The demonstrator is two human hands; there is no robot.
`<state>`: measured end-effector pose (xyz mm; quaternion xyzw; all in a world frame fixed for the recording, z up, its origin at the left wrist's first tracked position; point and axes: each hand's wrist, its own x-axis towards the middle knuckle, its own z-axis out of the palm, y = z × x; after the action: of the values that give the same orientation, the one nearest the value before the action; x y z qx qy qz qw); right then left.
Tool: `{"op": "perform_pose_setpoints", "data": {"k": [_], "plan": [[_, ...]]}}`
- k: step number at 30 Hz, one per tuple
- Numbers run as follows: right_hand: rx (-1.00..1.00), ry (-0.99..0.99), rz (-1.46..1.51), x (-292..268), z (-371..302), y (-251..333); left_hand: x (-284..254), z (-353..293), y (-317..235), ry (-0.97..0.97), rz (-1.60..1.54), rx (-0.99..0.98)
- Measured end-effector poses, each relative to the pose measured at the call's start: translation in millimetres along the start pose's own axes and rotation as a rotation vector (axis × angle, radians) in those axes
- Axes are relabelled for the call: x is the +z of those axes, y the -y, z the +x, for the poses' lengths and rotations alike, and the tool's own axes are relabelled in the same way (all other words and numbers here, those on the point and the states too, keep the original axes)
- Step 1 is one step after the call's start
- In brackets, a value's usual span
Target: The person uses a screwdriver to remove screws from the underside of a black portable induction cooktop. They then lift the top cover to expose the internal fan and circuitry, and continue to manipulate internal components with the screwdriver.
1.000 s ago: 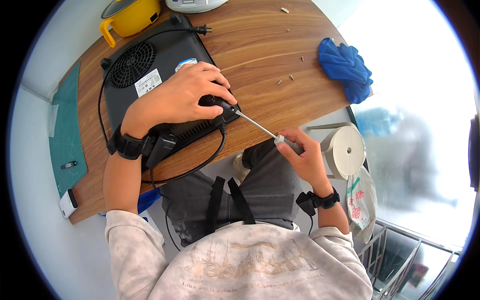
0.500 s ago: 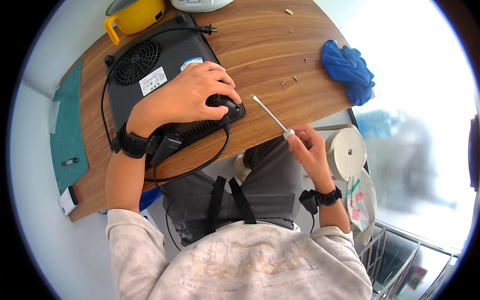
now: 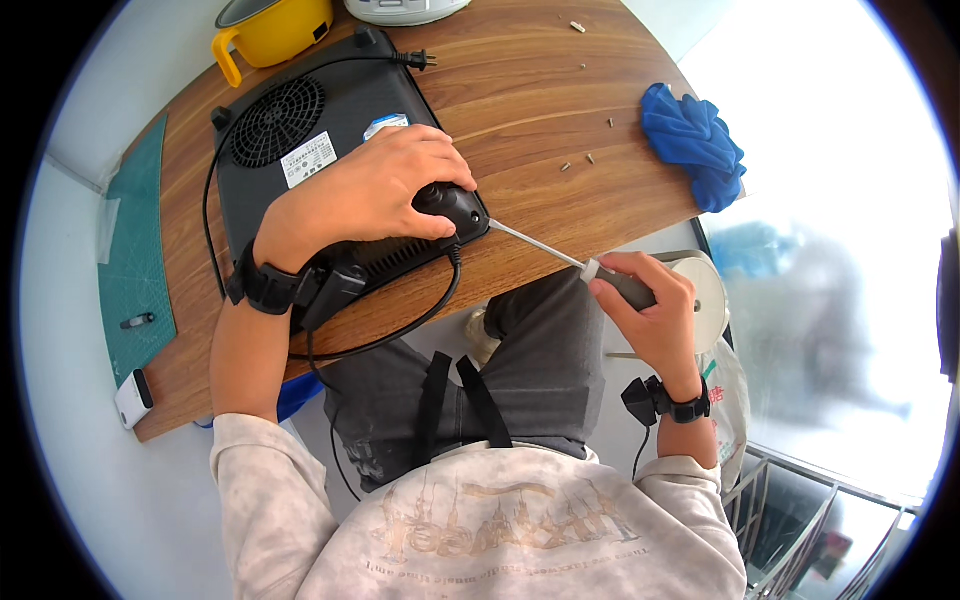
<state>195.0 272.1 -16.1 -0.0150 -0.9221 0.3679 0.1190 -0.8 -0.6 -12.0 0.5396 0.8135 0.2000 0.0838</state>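
Note:
A black induction cooker (image 3: 375,92) lies underside up on the wooden table, its round fan grille and white label showing. My left hand (image 3: 385,185) rests across its near part, fingers and thumb curled about a dark foot close to the right corner. The palm hides part of the casing. In my right hand (image 3: 650,305) is a screwdriver (image 3: 540,245) with a grey handle and a long metal shaft, pointing left. Its tip is at the cooker's corner, beside a screw hole (image 3: 476,217); whether it touches the casing I cannot tell.
Several small screws (image 3: 590,158) lie loose on the table (image 3: 520,90), with a crumpled blue cloth (image 3: 692,145) at its right edge. A yellow pot (image 3: 275,35) and a white appliance (image 3: 405,10) stand at the back. The power cord (image 3: 440,320) loops over the front edge. A green cutting mat (image 3: 135,270) lies left.
My right hand has turned and shifted right, so more of the screwdriver's handle shows. The tip has come down to the cooker's corner. My left hand stays in place.

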Motion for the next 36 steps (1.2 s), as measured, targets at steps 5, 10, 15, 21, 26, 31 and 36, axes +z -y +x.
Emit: {"op": "perform_pose_setpoints", "data": {"k": [5, 10, 15, 21, 26, 31, 36], "plan": [[-0.09, -0.023, -0.061, 0, 7, 12, 2, -2, 3, -0.011, -0.015, 0.03], [-0.129, -0.03, -0.077, -1, 8, 14, 1, -2, 3, -0.01, -0.034, 0.022], [-0.153, -0.023, -0.087, -1, 9, 18, 2, -3, 3, -0.027, -0.011, 0.017], [-0.182, -0.036, -0.111, 1, 9, 18, 1, -3, 2, -0.029, -0.031, 0.012], [-0.229, -0.04, -0.168, 0, 8, 22, 2, -3, 1, -0.02, -0.021, 0.009], [-0.295, 0.001, -0.317, -9, 13, 38, 2, -3, 2, -0.025, -0.016, 0.01], [-0.325, 0.055, -0.389, -18, 28, 74, -1, -1, 0, 0.016, -0.06, 0.021]]}}
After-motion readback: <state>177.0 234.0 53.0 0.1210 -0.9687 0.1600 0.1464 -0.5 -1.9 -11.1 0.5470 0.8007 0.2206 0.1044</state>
